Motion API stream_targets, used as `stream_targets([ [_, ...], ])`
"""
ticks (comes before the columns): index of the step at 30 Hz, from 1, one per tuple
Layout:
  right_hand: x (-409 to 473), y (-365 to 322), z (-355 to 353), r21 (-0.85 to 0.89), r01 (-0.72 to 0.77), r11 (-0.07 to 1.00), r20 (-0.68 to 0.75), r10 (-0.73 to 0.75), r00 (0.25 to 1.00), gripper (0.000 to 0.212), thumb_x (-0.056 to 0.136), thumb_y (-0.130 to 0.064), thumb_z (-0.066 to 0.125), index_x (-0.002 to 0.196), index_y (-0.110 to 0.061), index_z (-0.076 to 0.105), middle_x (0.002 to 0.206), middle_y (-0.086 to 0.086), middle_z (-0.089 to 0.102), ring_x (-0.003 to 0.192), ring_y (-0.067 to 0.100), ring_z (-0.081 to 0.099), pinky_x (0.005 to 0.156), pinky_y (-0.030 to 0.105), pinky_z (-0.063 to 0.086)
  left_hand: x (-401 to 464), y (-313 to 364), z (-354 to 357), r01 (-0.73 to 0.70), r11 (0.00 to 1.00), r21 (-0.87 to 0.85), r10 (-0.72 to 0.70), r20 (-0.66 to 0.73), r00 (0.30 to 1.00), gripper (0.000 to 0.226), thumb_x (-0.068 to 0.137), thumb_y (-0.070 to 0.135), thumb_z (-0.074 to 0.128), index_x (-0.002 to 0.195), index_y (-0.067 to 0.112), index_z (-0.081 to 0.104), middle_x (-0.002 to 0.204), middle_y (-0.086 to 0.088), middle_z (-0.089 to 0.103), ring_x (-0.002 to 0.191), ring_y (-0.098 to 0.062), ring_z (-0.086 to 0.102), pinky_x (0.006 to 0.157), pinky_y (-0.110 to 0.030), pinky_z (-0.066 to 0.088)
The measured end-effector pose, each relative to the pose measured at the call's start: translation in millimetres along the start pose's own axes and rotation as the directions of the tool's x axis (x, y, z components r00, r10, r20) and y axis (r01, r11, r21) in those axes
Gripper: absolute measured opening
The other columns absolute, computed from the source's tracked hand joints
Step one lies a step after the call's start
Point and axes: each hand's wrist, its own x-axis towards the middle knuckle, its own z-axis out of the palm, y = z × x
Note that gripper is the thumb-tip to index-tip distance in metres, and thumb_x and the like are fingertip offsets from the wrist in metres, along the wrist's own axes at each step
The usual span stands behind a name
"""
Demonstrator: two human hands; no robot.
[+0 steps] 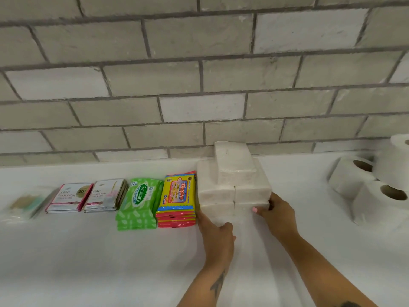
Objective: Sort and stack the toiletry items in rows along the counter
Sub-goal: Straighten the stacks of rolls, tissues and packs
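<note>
The stack of white tissue packs [233,187] stands on the white counter [88,262], near the tiled wall [199,74], at the right end of a row of sorted items. The packs are plain white blocks in clear film, laid two abreast in layers with a single pack on top, set slightly askew. The left hand [215,234] presses against the stack's lower left corner, thumb at its front face. The right hand [275,214] grips the lower right pack, thumb curled across its front. Touching the stack on its left is a pile of Giggles wipes [178,197], then green Sanicare wipes [139,202], then two piles of Dove sachets [88,197]. Toilet rolls [374,185] lie well apart to the right.
</note>
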Motion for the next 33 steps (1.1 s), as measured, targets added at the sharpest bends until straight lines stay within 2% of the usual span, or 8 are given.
stream_targets([
  [12,5,11,-34,-0.004,-0.035,0.999,0.092,0.035,0.995,0.04,0.076,-0.004,0.07,0.108,-0.027,0.06,0.095,-0.01,0.066,0.085,0.005,0.06,0.068,0.012,0.041,-6,7,-9,0.097,0.989,0.11,-0.106,0.083,0.991,0.057,0.086,-0.004,0.046,0.135,0.023,0.035,0.097,0.001,0.056,0.073,-0.014,0.06,0.046,-0.02,0.047],
  [15,3,13,-44,0.166,-0.09,0.982,0.144,0.066,0.987,0.048,0.07,0.002,0.053,0.099,-0.034,0.066,0.107,-0.002,0.07,0.095,0.02,0.065,0.085,0.035,0.052,-2,14,-13,0.084,0.974,0.211,-0.094,0.038,0.995,0.039,0.085,0.0,0.043,0.117,0.022,0.047,0.113,-0.011,0.058,0.091,-0.025,0.058,0.079,-0.042,0.055],
  [17,3,11,-46,0.344,-0.168,0.924,0.144,0.125,0.982,0.041,0.078,0.001,0.045,0.091,-0.029,0.07,0.105,0.006,0.07,0.094,0.03,0.063,0.094,0.044,0.049,-5,22,-13,0.004,0.93,0.367,-0.013,0.022,1.0,0.045,0.084,0.005,0.046,0.128,0.014,0.043,0.134,-0.016,0.047,0.118,-0.035,0.047,0.103,-0.053,0.039],
  [20,7,0,-42,0.507,-0.271,0.818,0.179,0.207,0.962,0.025,0.098,-0.029,0.039,0.097,-0.024,0.064,0.112,-0.004,0.064,0.101,0.016,0.059,0.101,0.034,0.039,-17,47,-7,-0.137,0.915,0.38,0.148,0.0,0.989,0.073,0.078,0.026,0.046,0.145,0.007,0.025,0.147,-0.012,0.033,0.134,-0.032,0.03,0.112,-0.049,0.026],
  [22,14,-5,-40,0.494,-0.327,0.805,0.219,0.249,0.943,0.031,0.096,-0.047,0.04,0.111,-0.024,0.055,0.114,-0.007,0.06,0.108,0.017,0.054,0.104,0.034,0.036,-15,67,-6,-0.184,0.952,0.246,0.198,-0.035,0.979,0.064,0.081,0.031,0.049,0.138,0.005,0.034,0.136,-0.012,0.044,0.121,-0.032,0.042,0.103,-0.047,0.035],
  [27,31,-14,-36,0.461,-0.384,0.8,0.26,0.292,0.921,0.044,0.087,-0.057,0.051,0.117,-0.025,0.053,0.12,-0.003,0.059,0.115,0.02,0.052,0.109,0.04,0.035,24,102,-3,0.108,0.979,0.172,-0.106,-0.024,0.994,0.045,0.093,0.042,0.049,0.119,0.005,0.052,0.102,-0.005,0.051,0.093,-0.021,0.047,0.08,-0.03,0.035],
  [29,36,-18,-36,0.453,-0.377,0.808,0.265,0.281,0.922,0.047,0.088,-0.053,0.053,0.122,-0.02,0.055,0.126,0.001,0.058,0.117,0.023,0.052,0.109,0.043,0.035,43,106,-1,0.212,0.96,0.182,-0.213,-0.015,0.977,0.054,0.086,0.056,0.051,0.106,0.006,0.058,0.097,-0.008,0.057,0.095,-0.023,0.053,0.087,-0.032,0.041],
  [33,42,-25,-32,0.395,-0.344,0.852,0.252,0.26,0.932,0.059,0.086,-0.047,0.058,0.138,-0.021,0.045,0.139,0.005,0.049,0.123,0.028,0.048,0.107,0.047,0.036,60,107,5,0.264,0.911,0.317,-0.297,0.06,0.953,0.064,0.087,0.057,0.05,0.125,0.005,0.049,0.107,-0.01,0.057,0.109,-0.029,0.053,0.102,-0.035,0.039],
])
